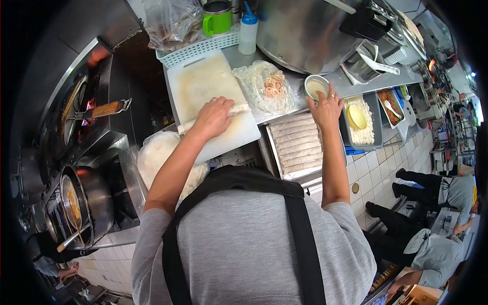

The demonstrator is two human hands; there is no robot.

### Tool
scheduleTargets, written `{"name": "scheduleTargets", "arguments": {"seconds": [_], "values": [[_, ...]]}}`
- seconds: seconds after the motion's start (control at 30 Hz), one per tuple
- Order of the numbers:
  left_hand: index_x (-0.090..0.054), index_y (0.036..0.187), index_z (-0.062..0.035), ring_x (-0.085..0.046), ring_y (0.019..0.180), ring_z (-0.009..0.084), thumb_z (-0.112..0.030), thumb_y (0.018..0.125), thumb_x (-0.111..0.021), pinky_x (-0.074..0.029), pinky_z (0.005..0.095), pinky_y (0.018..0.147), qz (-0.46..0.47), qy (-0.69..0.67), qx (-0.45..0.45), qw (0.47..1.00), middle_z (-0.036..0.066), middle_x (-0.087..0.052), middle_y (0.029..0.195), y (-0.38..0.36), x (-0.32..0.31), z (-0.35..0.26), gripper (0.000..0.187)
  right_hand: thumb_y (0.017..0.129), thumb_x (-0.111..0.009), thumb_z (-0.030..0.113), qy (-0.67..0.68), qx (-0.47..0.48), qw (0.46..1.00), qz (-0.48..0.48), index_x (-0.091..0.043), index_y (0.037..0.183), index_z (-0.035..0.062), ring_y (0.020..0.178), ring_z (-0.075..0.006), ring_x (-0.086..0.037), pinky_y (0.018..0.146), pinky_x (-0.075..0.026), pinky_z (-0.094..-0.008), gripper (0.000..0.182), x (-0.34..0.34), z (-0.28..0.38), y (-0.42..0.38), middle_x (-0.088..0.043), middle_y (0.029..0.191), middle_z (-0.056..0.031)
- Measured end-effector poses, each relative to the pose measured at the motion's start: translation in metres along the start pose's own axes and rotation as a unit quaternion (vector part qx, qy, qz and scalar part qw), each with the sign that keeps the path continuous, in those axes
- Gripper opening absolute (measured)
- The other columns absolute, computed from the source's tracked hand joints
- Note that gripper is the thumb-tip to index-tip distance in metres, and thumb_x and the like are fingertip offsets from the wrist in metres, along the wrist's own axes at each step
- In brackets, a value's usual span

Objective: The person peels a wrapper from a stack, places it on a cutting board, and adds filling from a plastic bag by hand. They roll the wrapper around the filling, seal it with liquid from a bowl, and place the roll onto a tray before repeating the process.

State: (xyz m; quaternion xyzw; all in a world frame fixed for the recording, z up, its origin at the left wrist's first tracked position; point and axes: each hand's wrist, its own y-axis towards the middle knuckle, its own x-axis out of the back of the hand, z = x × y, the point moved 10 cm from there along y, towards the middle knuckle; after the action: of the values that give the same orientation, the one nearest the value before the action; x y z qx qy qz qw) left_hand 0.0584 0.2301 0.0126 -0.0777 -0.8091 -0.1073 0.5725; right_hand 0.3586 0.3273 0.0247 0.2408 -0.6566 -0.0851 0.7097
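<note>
A large steel pot (305, 30) fills the top centre of the frame, and below it the steel counter (290, 84) runs from the centre toward the right edge. The white cutting board (203, 86) lies tilted just left of centre, and on its lower part rests a long pale roll (239, 109), slanting from lower left to upper right. The left hand (213, 118) lies palm down over the middle of that roll, fingers together and curled over its top, so that one end of the roll sticks out past the fingertips to the right and the other end shows below the wrist to the left. To the right of the board a metal tray (297, 145) holds a row of finished rolls laid side by side. A clear plastic bag (267, 86) with pale shreds and something pink (hard to tell what) sits between the board and a small round bowl (316, 86) of pale liquid. The right hand (326, 108) is at that bowl's lower right rim, fingers loosely spread, fingertips touching the rim or dipping just inside; which, I cannot tell. Beside it on the right is a bin of white filling (362, 124) with a yellow scoop (357, 117) in it.
</note>
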Motion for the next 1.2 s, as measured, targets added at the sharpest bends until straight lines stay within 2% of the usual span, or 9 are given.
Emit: {"name": "scheduleTargets", "arguments": {"seconds": [0.23, 0.4, 0.43, 0.5, 0.67, 0.8, 1.0, 1.1, 1.2], "values": [[-0.061, 0.107, -0.0023, -0.062, 0.09, 0.0329, -0.011, 0.078, -0.063, -0.05, 0.0424, 0.081, -0.054, -0.182, 0.024, 0.981, 0.017, -0.062, 0.103, 0.012, 0.027, 0.011, 0.03, 0.083, -0.067, 0.049, 0.011, -0.037, 0.999, -0.032, -0.073, 0.106, 0.0135, 0.126, -0.0357, -0.05, 0.104, -0.03, -0.0618, 0.042, 0.008, -0.018, -0.003, -0.046, 0.146, -0.0191], [-0.059, 0.1, -0.0004, -0.061, 0.07, 0.0281, -0.014, 0.082, -0.07, -0.048, 0.039, 0.068, -0.198, -0.379, 0.045, 0.903, 0.015, -0.063, 0.081, -0.009, 0.08, 0.006, 0.026, 0.083, -0.072, 0.023, 0.364, 0.053, 0.927, -0.073, -0.07, 0.105, 0.0118, 0.118, -0.0328, -0.054, 0.101, -0.035, -0.05, 0.024, 0.07, 0.066, 0.021, -0.053, 0.138, -0.0155], [-0.059, 0.097, -0.003, -0.05, 0.075, 0.0061, -0.015, 0.087, -0.074, -0.045, 0.0257, 0.068, -0.163, -0.401, 0.081, 0.898, -0.002, -0.057, 0.08, -0.011, 0.075, 0.007, 0.021, 0.082, -0.073, 0.019, 0.437, 0.077, 0.894, -0.067, -0.07, 0.104, 0.0115, 0.117, -0.0323, -0.055, 0.102, -0.035, -0.0491, 0.024, 0.088, 0.094, 0.023, -0.053, 0.137, -0.015], [-0.061, 0.092, -0.0018, -0.057, 0.072, 0.0083, -0.015, 0.086, -0.074, -0.047, 0.0284, 0.066, -0.162, -0.425, 0.09, 0.886, 0.004, -0.063, 0.077, -0.016, 0.075, 0.006, 0.019, 0.079, -0.073, 0.015, 0.485, 0.164, 0.856, -0.073, -0.069, 0.105, 0.0111, 0.115, -0.0293, -0.055, 0.102, -0.036, -0.0497, 0.027, 0.132, 0.155, 0.019, -0.053, 0.138, -0.0129], [-0.064, 0.085, -0.0023, -0.053, 0.07, 0.0059, -0.006, 0.084, -0.072, -0.046, 0.028, 0.063, -0.21, -0.573, 0.043, 0.791, 0.0, -0.062, 0.072, -0.029, 0.084, -0.006, 0.008, 0.075, -0.076, 0.015, 0.407, 0.361, 0.835, -0.08, -0.068, 0.101, 0.0123, 0.118, -0.0265, -0.055, 0.106, -0.033, -0.0541, 0.027, 0.19, 0.245, 0.002, -0.052, 0.138, -0.0102], [-0.064, 0.085, -0.0011, -0.058, 0.077, 0.0056, 0.003, 0.082, -0.064, -0.05, 0.0266, 0.069, -0.202, -0.528, 0.052, 0.823, 0.0, -0.064, 0.075, -0.037, 0.085, -0.004, 0.005, 0.075, -0.077, 0.014, 0.38, 0.412, 0.824, -0.083, -0.066, 0.098, 0.0133, 0.119, -0.0259, -0.055, 0.106, -0.031, -0.0562, 0.025, 0.184, 0.263, -0.003, -0.055, 0.135, -0.0094], [-0.061, 0.08, -0.0002, -0.054, 0.072, 0.0048, -0.001, 0.08, -0.074, -0.047, 0.0274, 0.062, -0.277, -0.653, 0.012, 0.705, 0.001, -0.06, 0.071, -0.042, 0.091, -0.007, 0.013, 0.074, -0.077, 0.013, 0.556, 0.254, 0.789, 0.063, -0.062, 0.092, 0.0095, 0.118, -0.0294, -0.055, 0.103, -0.039, -0.046, 0.023, 0.176, 0.254, 0.012, -0.058, 0.128, -0.0095], [-0.058, 0.083, -0.001, -0.059, 0.083, 0.0066, 0.003, 0.09, -0.062, -0.055, 0.0265, 0.082, -0.252, -0.538, 0.024, 0.804, -0.002, -0.059, 0.078, -0.045, 0.094, -0.013, 0.01, 0.073, -0.078, 0.012, 0.554, 0.225, 0.793, 0.111, -0.062, 0.089, 0.0077, 0.115, -0.0302, -0.057, 0.099, -0.042, -0.0412, 0.023, 0.167, 0.254, 0.015, -0.059, 0.126, -0.01], [-0.059, 0.077, 0.001, -0.054, 0.068, 0.0072, -0.004, 0.08, -0.076, -0.047, 0.028, 0.06, -0.323, -0.487, -0.013, 0.811, 0.003, -0.06, 0.071, -0.046, 0.101, -0.017, 0.019, 0.074, -0.077, 0.012, 0.572, 0.19, 0.784, 0.149, -0.063, 0.085, 0.0075, 0.108, -0.0286, -0.06, 0.099, -0.04, -0.0441, 0.018, 0.157, 0.255, 0.014, -0.062, 0.119, -0.0095]]}}
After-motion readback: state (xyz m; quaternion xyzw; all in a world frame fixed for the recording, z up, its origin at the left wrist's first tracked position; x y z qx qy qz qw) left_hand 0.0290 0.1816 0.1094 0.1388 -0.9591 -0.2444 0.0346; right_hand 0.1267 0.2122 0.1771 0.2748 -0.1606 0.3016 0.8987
